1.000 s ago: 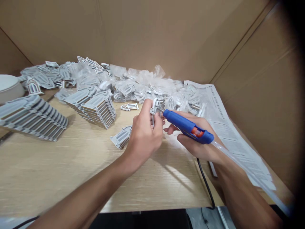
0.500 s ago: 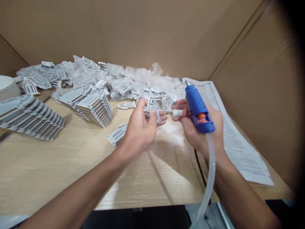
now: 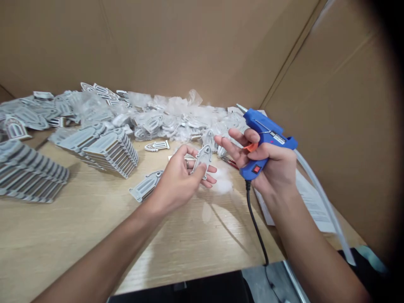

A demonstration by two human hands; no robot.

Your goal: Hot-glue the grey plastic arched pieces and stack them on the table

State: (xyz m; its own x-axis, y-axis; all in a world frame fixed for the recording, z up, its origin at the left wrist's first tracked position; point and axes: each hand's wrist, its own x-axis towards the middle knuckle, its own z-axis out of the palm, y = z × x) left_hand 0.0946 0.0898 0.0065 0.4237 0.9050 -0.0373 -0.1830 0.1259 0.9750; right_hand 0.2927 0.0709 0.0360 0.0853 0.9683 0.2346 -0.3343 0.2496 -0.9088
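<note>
Left hand (image 3: 184, 174) pinches a grey piece (image 3: 205, 155); right hand (image 3: 277, 166) grips the glue gun (image 3: 265, 126). Best keep its nozzle (image 3: 242, 108) off bare skin.

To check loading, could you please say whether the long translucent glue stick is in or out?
Partly in: the translucent glue stick enters the blue plastic glue gun from behind, its tail outside.

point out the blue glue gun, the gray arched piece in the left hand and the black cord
blue glue gun (image 3: 267, 136): head view, on the middle of its barrel housing
gray arched piece (image 3: 205, 155): head view, on its upper face
black cord (image 3: 256, 225): head view, partway along its hanging length
</note>
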